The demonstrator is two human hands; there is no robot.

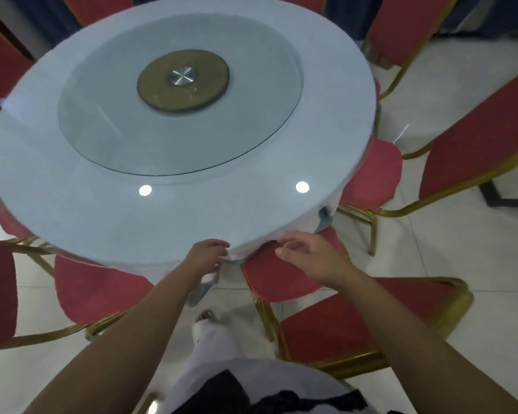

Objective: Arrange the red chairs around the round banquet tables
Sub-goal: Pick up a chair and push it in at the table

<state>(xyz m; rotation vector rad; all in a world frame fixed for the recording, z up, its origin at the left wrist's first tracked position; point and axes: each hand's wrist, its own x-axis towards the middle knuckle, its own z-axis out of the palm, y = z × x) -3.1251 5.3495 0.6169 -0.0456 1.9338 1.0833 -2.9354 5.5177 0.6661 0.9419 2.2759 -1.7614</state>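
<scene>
Here, red chair (277, 279) under relaxed right hand (310, 259); left hand (208, 255) at table (72, 198) edge, grip unclear.

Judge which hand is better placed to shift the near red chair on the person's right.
Right, probably. The right hand hovers open directly over that red chair, above its seat. The left hand is at the tablecloth hem, farther from the chair, and may be occupied there.

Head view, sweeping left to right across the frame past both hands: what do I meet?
Red chair seat → left hand → right hand → red chair back.
</scene>
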